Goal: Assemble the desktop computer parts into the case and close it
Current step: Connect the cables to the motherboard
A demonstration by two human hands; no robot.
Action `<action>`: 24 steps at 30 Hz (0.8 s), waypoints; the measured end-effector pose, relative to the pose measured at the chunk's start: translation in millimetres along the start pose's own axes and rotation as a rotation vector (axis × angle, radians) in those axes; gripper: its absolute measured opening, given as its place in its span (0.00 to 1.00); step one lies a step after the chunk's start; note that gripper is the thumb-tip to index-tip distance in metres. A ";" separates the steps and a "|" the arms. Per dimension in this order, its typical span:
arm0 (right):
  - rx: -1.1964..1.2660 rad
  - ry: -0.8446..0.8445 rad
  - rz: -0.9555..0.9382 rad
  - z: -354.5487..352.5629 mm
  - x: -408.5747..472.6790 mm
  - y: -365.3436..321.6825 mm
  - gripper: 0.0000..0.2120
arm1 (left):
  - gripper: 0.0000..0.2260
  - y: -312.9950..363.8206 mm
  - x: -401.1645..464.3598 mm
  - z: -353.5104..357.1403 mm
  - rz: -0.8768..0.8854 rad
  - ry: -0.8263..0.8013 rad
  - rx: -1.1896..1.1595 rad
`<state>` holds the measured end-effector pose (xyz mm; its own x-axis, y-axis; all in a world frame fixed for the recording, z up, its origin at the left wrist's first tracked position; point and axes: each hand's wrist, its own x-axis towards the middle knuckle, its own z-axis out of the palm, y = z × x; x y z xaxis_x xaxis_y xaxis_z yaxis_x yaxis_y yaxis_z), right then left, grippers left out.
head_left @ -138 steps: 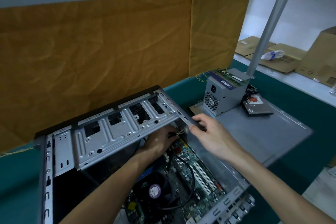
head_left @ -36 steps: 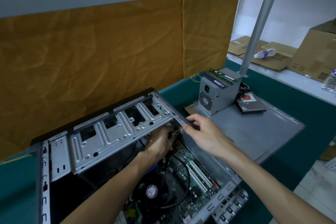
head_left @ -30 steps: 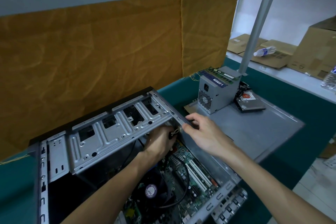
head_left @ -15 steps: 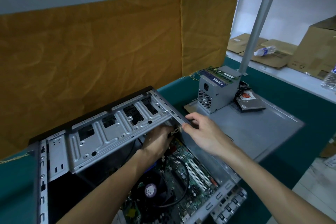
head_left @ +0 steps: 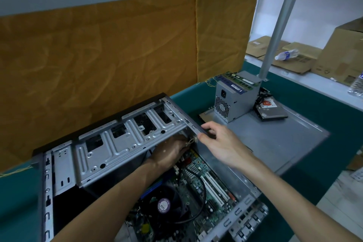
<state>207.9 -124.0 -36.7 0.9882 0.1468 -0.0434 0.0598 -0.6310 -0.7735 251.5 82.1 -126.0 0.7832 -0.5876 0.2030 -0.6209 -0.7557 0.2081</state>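
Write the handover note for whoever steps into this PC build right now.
Left hand: reaching under the drive cage, fingers at a small pale connector; grip hidden.
Right hand: holds the case's top edge.
Done: motherboard with CPU fan sits in the case.
Left: power supply with RAM sticks on top, and hard drive, all on the side panel beside the case; fit them, then close.

There are one open computer case (head_left: 125, 151), one power supply (head_left: 234, 100), one hard drive (head_left: 272, 111), one loose side panel (head_left: 275, 143), two plastic bottles (head_left: 286, 55), and two hands (head_left: 222, 145).
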 end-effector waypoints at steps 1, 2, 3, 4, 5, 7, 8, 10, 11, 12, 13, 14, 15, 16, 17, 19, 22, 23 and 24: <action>-0.001 0.003 0.000 0.3 -0.2 0.1 0.17 | 0.10 -4.5 -2.1 1.0 0.027 0.016 -0.004; -0.003 0.005 0.001 0.6 -0.1 0.1 0.17 | 0.10 -6.1 -4.2 1.3 0.030 0.033 -0.017; -0.005 0.006 0.001 0.6 -0.2 0.0 0.16 | 0.09 -6.6 -5.7 2.5 0.017 0.026 -0.040; -0.004 0.006 0.000 0.6 -0.4 -0.8 0.16 | 0.08 -4.7 -6.5 1.1 0.000 0.028 -0.084; -0.002 0.005 -0.004 0.4 -0.7 -1.5 0.15 | 0.08 -2.4 -7.4 1.3 -0.020 -0.011 -0.128; -0.003 0.007 -0.005 -0.5 -1.4 -3.2 0.16 | 0.11 3.2 -8.7 -0.9 -0.064 -0.004 -0.140; -0.008 0.006 0.000 -1.3 -2.2 -4.8 0.17 | 0.14 5.1 -10.7 -4.2 -0.034 0.000 -0.133; -0.017 0.001 0.004 -1.9 -3.6 -7.5 0.17 | 0.16 2.5 -15.2 -4.6 0.017 -0.023 -0.077; -0.020 0.001 0.000 -1.9 -4.3 -8.0 0.17 | 0.15 1.1 -17.3 -6.1 0.023 -0.047 -0.005; -0.020 0.005 -0.003 -2.2 -5.0 -8.4 0.16 | 0.15 -0.5 -17.8 -5.7 0.061 -0.047 0.075; -0.019 0.007 -0.005 -2.4 -5.3 -8.8 0.15 | 0.17 -0.8 -18.2 -6.7 0.085 -0.045 0.101; -0.017 0.007 -0.006 -2.3 -5.3 -9.3 0.14 | 0.18 -2.3 -18.5 -5.9 0.103 -0.040 0.127; -0.015 0.008 -0.006 -2.1 -5.3 -9.4 0.14 | 0.20 -0.2 -18.2 -6.3 0.102 -0.023 0.137; -0.014 0.008 -0.006 -2.2 -5.2 -9.3 0.13 | 0.21 1.2 -16.7 -3.9 0.102 -0.001 0.124; -0.014 0.007 -0.007 -2.5 -5.1 -8.8 0.14 | 0.21 2.3 -15.6 -3.0 0.096 -0.001 0.105; -0.018 0.002 -0.006 -2.6 -4.7 -8.2 0.15 | 0.18 2.9 -13.7 -3.1 0.048 0.015 0.076; -0.022 -0.005 0.002 -2.7 -6.1 -9.6 0.17 | 0.16 1.6 -10.7 -5.0 -0.098 -0.009 0.002; -0.026 -0.002 0.005 -2.9 -6.8 -9.8 0.16 | 0.17 2.8 -9.8 -4.2 -0.094 -0.014 0.029; -0.033 0.002 0.004 -3.2 -7.4 -10.3 0.16 | 0.18 6.2 -9.1 -3.5 -0.053 -0.027 0.076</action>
<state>200.5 -121.0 -26.4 0.9887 0.1428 -0.0456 0.0602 -0.6566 -0.7519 240.5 83.8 -123.2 0.8164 -0.5527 0.1677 -0.5749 -0.8054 0.1445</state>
